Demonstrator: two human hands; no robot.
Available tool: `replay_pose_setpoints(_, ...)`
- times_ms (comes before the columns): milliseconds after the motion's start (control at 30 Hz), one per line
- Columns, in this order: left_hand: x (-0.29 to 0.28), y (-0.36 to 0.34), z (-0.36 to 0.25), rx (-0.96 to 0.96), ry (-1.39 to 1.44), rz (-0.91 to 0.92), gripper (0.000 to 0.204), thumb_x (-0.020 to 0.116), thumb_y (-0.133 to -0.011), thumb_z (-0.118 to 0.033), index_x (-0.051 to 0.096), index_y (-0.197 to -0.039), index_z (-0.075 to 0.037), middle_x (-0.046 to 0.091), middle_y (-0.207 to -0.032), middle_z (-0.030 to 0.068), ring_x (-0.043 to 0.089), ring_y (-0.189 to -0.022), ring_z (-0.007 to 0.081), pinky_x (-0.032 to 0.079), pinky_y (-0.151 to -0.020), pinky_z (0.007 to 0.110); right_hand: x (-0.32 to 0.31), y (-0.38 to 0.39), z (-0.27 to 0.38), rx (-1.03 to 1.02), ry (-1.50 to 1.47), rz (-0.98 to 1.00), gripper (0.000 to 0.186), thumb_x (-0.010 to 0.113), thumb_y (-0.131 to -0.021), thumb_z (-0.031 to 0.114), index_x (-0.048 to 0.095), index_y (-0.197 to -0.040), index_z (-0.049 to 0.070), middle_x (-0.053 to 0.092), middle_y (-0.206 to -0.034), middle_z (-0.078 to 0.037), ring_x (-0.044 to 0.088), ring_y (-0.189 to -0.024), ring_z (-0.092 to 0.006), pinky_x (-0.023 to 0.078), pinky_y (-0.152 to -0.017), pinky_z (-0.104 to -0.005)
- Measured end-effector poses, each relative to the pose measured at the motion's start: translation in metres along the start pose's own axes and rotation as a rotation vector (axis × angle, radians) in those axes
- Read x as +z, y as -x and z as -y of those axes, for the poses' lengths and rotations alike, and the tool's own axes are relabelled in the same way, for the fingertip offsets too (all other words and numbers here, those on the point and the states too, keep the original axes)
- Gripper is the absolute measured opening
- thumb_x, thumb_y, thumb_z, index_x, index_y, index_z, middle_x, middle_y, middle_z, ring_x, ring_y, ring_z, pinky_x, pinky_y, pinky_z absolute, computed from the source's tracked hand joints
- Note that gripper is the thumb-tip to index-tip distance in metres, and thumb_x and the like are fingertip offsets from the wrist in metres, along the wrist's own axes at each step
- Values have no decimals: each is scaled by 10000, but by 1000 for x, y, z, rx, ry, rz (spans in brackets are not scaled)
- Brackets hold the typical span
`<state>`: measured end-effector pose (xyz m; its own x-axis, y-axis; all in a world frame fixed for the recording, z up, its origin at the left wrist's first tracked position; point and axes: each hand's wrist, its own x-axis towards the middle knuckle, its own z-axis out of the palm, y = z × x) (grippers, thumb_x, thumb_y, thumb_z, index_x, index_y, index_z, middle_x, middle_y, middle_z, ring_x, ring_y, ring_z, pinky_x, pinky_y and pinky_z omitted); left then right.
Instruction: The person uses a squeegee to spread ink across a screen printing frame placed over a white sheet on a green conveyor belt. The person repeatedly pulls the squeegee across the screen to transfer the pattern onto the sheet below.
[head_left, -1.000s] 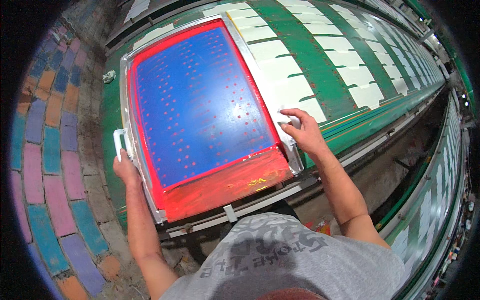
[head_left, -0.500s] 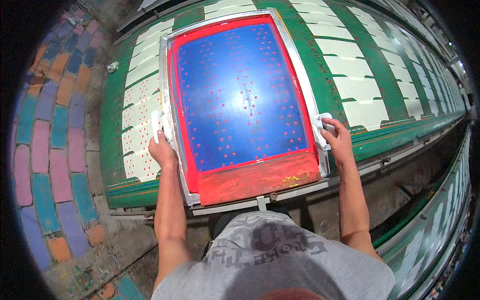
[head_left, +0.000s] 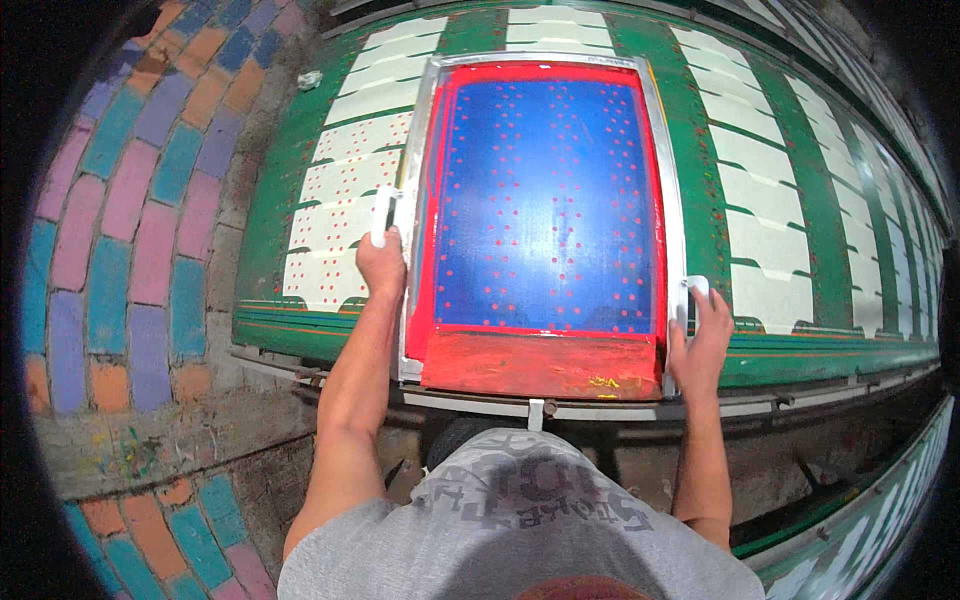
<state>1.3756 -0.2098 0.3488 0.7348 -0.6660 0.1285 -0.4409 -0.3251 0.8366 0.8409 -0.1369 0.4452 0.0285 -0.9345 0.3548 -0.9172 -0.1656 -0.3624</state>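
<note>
Aluminium screen-printing frame [head_left: 540, 61], one: dotted blue mesh [head_left: 545, 205], smeared red band [head_left: 530, 364] across its near end, lying along the near edge of the green printing table [head_left: 262, 285]; from my remote view I cannot tell whether it rests or hangs just above. White left handle [head_left: 382, 212] and white right handle [head_left: 697, 284], one per long side, placed, I judge, so that both hands share the weight and can level it. Left hand [head_left: 382, 262]: grasping the lower end of its handle, thumb upward. Right hand [head_left: 700, 345]: fingers bent at its handle, thumb against the frame's side; I cannot tell whether it is closed. Red-dotted panels [head_left: 330, 275]: one column, near left corner, beside the frame. Plain white panels [head_left: 770, 290]: spaced columns rightward. Left forearm [head_left: 355, 370]: angled inward, reaching farther over the table. Right forearm [head_left: 700, 450]: nearly upright in view, wrist nearer the edge.
</note>
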Motion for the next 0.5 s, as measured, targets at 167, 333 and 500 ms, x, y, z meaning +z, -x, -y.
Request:
replay_pose_setpoints(167, 5, 6, 0, 29, -83, 14, 232, 782, -960, -213, 736, -1003, 10, 769, -882, 200, 767, -821, 348, 580, -773, 478, -3, 52, 72, -349, -340, 417, 500, 815, -868, 146, 712, -1350, 64, 648, -1427, -205, 610, -1310, -433, 487, -1102, -543)
replay_pose_setpoints(333, 11, 11, -2, -3, -126, -12, 329, 743, -966, -230, 668, -1204, -16, 756, -1055, 246, 745, -999, 445, 575, -881, 548, 10, 82, 98, -549, -117, 369, 474, 761, -876, 137, 726, -1349, 129, 686, -1375, -135, 650, -1254, -379, 520, -1029, -551)
replay_pose_setpoints(500, 6, 11, -12, 64, -119, 60, 579, 749, -964, -218, 528, -1466, -33, 691, -1240, 255, 663, -1194, 459, 524, -1016, 561, 8, 65, 107, -635, -42, 339, 493, 699, -849, 82, 725, -1341, 97, 721, -1302, -127, 685, -1189, -359, 551, -956, -506)
